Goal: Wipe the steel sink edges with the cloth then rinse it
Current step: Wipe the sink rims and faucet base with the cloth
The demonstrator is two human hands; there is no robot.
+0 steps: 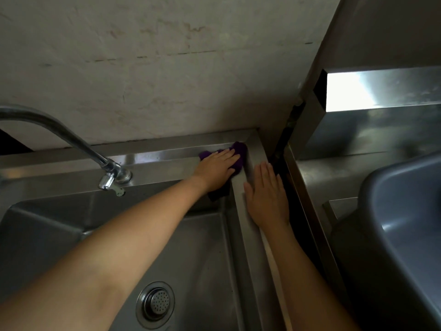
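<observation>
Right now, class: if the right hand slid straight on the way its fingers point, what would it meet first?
Probably the stained grey wall behind the steel sink's right edge; nothing lies between.

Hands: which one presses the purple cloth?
The left hand, flat on the purple cloth; the right hand rests bare on the steel sink edge.

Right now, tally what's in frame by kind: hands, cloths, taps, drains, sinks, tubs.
Hands: 2, left hand flat on the cloth, right hand flat on the sink's right edge
Cloths: 1, purple cloth
Taps: 1, tap
Drains: 1, drain strainer
Sinks: 1, steel sink
Tubs: 1, grey tub
Total: 7
</observation>
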